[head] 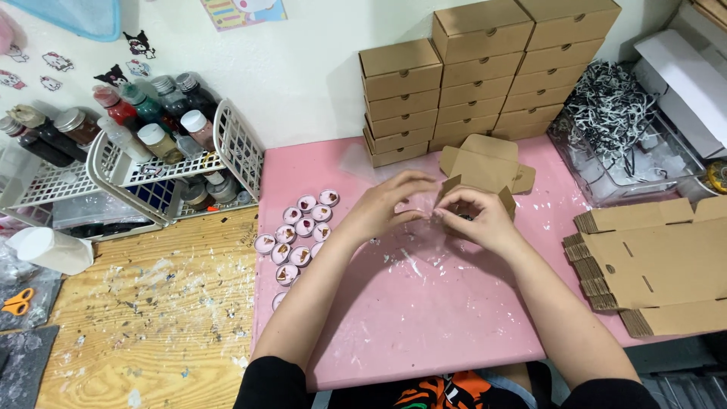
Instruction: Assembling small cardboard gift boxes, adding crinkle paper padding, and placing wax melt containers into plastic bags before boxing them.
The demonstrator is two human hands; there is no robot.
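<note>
Nearest the camera, over the pink mat (424, 318), two bare forearms run up to hands that meet above its middle. Left hand (382, 206) and right hand (478, 220) pinch a thin, clear plastic wrapper (424, 203) between curled fingertips; a small dark item sits at the right fingertips, too small and too covered to identify. Both hands are partly closed around the film, thumbs tucked under, and the wrapper lies directly between them, touching both.

Just left of the left wrist, a cluster of small round pink-rimmed discs (299, 238) lies on the mat; about fourteen can be counted, though the lowest are half hidden by the forearm. At the right edge, a stack of flat, unfolded brown cardboard blanks (651, 265) is cut off by the frame, so its count is unclear.

Just behind the hands lies one half-folded brown cardboard box (485, 163), partly hidden by the fingers. Farther back against the white wall stand three stacks of closed brown cardboard boxes (485, 68), roughly sixteen in all. A clear plastic tub of black-and-white shredded paper (613, 121) sits to their right. Far left, white wire baskets (174, 170) hold around a dozen small paint bottles, several overlapping.
</note>
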